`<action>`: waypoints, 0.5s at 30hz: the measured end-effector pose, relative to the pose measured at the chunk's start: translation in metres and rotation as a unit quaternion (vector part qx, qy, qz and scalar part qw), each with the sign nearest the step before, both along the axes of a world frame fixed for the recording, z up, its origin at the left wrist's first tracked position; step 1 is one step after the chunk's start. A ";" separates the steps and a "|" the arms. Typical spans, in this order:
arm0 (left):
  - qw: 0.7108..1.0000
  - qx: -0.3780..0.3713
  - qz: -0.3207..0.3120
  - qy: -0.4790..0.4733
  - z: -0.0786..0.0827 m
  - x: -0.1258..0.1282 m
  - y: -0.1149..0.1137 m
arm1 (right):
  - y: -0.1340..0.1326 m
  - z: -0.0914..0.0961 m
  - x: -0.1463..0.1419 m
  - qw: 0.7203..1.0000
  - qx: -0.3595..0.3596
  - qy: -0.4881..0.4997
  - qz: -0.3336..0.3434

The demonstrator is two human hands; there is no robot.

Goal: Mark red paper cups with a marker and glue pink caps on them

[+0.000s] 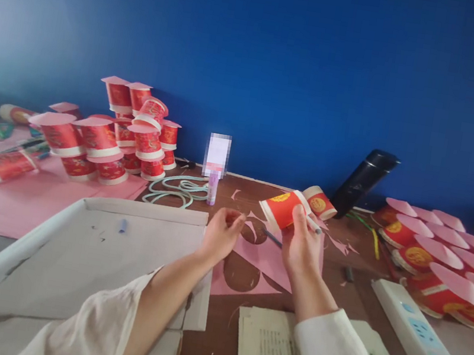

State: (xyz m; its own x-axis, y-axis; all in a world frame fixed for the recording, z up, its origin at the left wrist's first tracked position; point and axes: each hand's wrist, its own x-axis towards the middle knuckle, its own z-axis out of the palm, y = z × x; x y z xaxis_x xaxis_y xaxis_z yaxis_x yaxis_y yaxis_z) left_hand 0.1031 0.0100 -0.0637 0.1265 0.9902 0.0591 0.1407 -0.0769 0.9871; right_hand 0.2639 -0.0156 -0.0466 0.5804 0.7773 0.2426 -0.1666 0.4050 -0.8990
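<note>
Gripping a red paper cup (pixel 281 210) held tilted in the air above the brown table (pixel 214 345), the right hand (pixel 303 247) has its fingers and thumb closed on the cup's side, and a pale pen-like stick (pixel 314 226) pokes out past them. The left hand (pixel 221 236) is near it but apart from the cup, fingers curled in towards the thumb with hardly any gap; whether they pinch something small I cannot tell, as the fingertips are blurred. Below and between the hands lies pink paper (pixel 266 260) with round holes cut in it, a dark pencil-like stick (pixel 272 238) across it and loose pink scraps (pixel 341 245) to the right. Just behind the right hand a second cup (pixel 320 204) lies tipped over, near a black bottle (pixel 361 185) leaning by the blue wall (pixel 280 76). Left of the hands sits a shallow white box (pixel 70 262) with a small blue cap (pixel 123 226) inside, and beyond it a purple glue stick (pixel 212 191) stands upright beside a looped pale cord (pixel 171 192). Red cups topped with pink discs are stacked at the left (pixel 148 142) and grouped at the right, behind a white power strip (pixel 431 343), while printed pages (pixel 272 351) lie under the right forearm
</note>
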 end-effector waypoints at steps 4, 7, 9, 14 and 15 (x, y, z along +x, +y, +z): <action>0.913 -0.214 -0.199 -0.284 0.009 0.007 -0.011 | -0.006 -0.003 -0.002 0.999 0.005 0.020 0.041; 0.864 -0.226 -0.225 -0.390 0.010 0.009 -0.017 | -0.013 -0.006 -0.011 0.996 -0.023 -0.062 0.054; 0.851 -0.231 -0.230 -0.412 0.011 0.007 -0.020 | -0.018 -0.006 -0.017 0.987 -0.040 -0.144 0.059; 0.845 -0.189 -0.229 -0.444 0.015 0.006 -0.017 | -0.023 -0.004 -0.022 0.989 -0.027 -0.137 -0.039; 0.846 -0.185 -0.208 -0.455 0.014 0.006 -0.015 | -0.023 -0.003 -0.021 0.989 -0.005 -0.129 -0.066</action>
State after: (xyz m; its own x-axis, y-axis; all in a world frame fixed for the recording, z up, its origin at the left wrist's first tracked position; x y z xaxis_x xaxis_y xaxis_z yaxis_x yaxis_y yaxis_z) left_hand 0.1094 -0.0050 -0.0493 0.5370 0.8434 0.0144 -0.6538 0.4053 0.6390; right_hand 0.2433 -0.0388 -0.0496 0.5963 0.7028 0.3879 0.1225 0.3979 -0.9092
